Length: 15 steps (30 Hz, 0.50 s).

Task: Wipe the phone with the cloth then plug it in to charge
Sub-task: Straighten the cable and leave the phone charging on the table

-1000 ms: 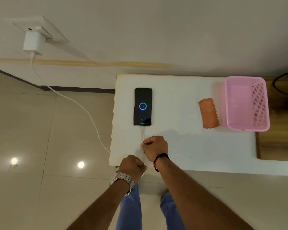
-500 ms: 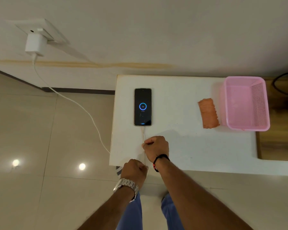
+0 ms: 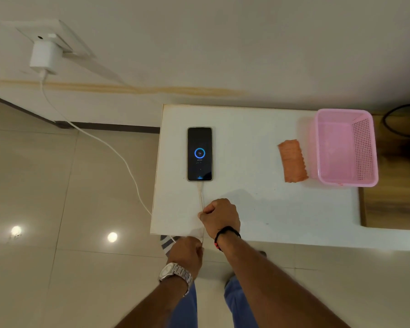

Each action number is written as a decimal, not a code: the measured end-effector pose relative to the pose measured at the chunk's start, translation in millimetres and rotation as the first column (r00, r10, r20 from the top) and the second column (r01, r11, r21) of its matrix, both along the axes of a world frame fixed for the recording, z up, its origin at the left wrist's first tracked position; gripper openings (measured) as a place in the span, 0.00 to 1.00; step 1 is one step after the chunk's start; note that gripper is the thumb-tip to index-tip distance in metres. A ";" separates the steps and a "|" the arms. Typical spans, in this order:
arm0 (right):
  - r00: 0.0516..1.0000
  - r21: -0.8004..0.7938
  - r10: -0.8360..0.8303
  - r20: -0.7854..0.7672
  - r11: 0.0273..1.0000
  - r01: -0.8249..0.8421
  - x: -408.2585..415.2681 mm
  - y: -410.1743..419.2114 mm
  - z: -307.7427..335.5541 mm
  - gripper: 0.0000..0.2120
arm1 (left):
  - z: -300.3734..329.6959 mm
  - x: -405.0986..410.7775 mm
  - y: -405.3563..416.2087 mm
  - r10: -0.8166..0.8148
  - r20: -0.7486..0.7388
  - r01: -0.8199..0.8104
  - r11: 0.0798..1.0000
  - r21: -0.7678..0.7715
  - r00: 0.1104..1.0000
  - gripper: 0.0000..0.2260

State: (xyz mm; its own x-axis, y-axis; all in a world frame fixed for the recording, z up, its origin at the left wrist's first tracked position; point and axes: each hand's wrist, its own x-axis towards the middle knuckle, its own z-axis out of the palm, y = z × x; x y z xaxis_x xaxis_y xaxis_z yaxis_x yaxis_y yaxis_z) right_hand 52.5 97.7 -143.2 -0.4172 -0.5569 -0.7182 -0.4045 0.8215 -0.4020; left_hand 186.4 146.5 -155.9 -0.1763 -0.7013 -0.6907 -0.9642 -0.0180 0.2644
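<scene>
The phone (image 3: 199, 153) lies face-up on the surface (image 3: 246, 209), charging. The right hand (image 3: 220, 217) and left hand (image 3: 187, 250) pinch the cable (image 3: 201, 197), likely to route slack.

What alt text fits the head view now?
A phone lies face up on a white table, its screen showing a charging ring, with a white cable running to a wall charger. Both hands pinch the cable near the table's front edge: right hand, left hand.
</scene>
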 end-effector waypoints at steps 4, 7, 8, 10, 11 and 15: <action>1.000 -0.006 -0.005 0.006 1.000 0.005 0.1 0.5 -1.5 0.06 | -2.2 6.2 -0.3 0.002 0.007 -0.002 0.999 -0.032 1.000 0.10; 1.000 -0.012 -0.014 0.012 1.000 0.014 0.8 -0.1 -1.5 0.06 | -5.6 10.7 -1.6 0.003 0.003 -0.003 0.999 -0.039 1.000 0.09; 1.000 -0.011 -0.014 0.016 1.000 0.014 1.1 -0.2 -1.5 0.06 | -6.7 11.7 -2.1 0.002 0.004 -0.002 0.999 -0.042 1.000 0.09; 1.000 -0.007 -0.015 0.026 1.000 0.015 1.6 -0.4 -2.1 0.07 | -8.0 12.6 -3.2 0.006 0.014 -0.006 0.999 -0.051 1.000 0.09; 0.999 -0.006 -0.017 0.031 1.000 0.018 1.8 -0.4 -2.3 0.07 | -8.2 12.7 -3.5 0.010 0.019 -0.009 0.998 -0.058 1.000 0.09; 0.999 0.000 -0.016 0.035 1.000 0.016 1.0 -1.6 -2.6 0.07 | -8.6 12.1 -5.1 0.006 0.037 -0.004 0.999 -0.052 0.999 0.10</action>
